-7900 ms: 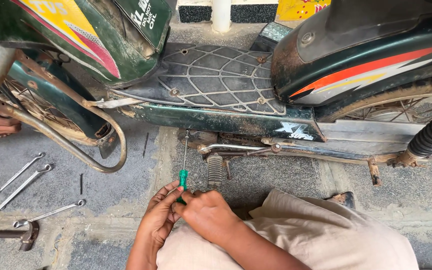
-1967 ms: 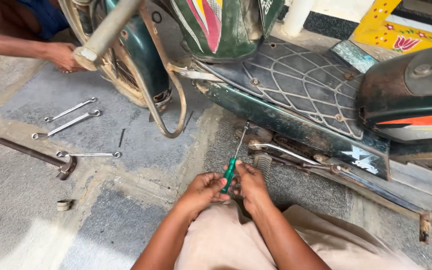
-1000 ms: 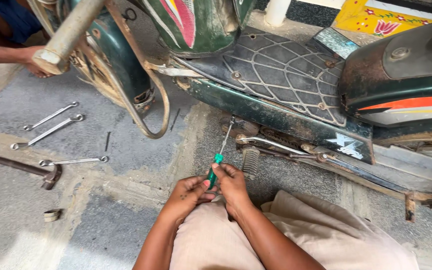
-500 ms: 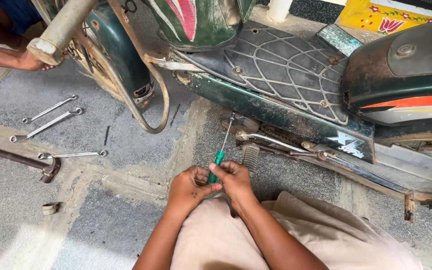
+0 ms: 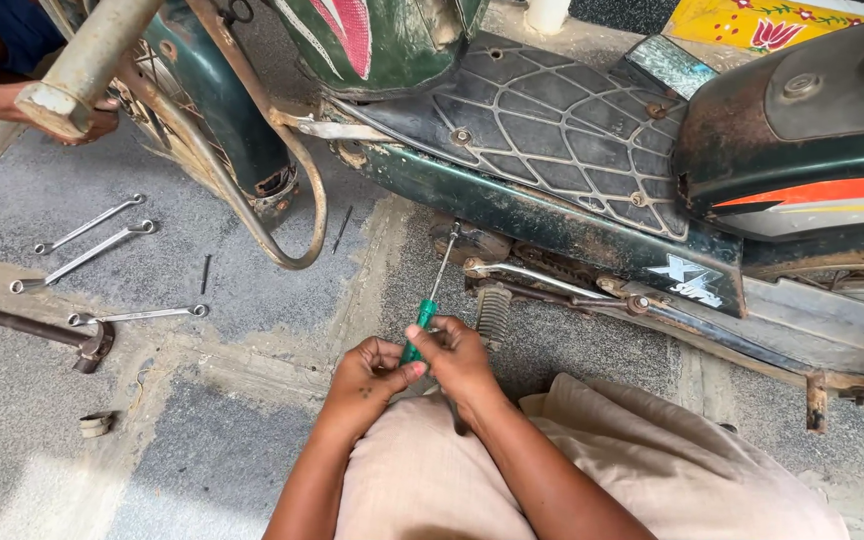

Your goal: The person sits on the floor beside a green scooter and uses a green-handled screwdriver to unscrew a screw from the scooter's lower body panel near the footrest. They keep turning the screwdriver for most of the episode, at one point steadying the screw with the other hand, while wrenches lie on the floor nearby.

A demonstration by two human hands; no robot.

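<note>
Both my hands grip one green-handled screwdriver low in front of me. My left hand wraps the handle from the left, and my right hand closes on it from the right. The metal shaft points up and away, and its tip reaches the underside of a green scooter just below the footboard. A coil spring and a metal stand bar sit right of the shaft. My knees in beige cloth fill the bottom.
Three spanners lie on the grey floor at left, with a long rusty bar tool and a small metal ring near them. Another person's hand holds the scooter's front at top left.
The view has shifted slightly to the right and closer. My hands stay on the screwdriver with only a small turn of the grip; its tip stays under the scooter.
</note>
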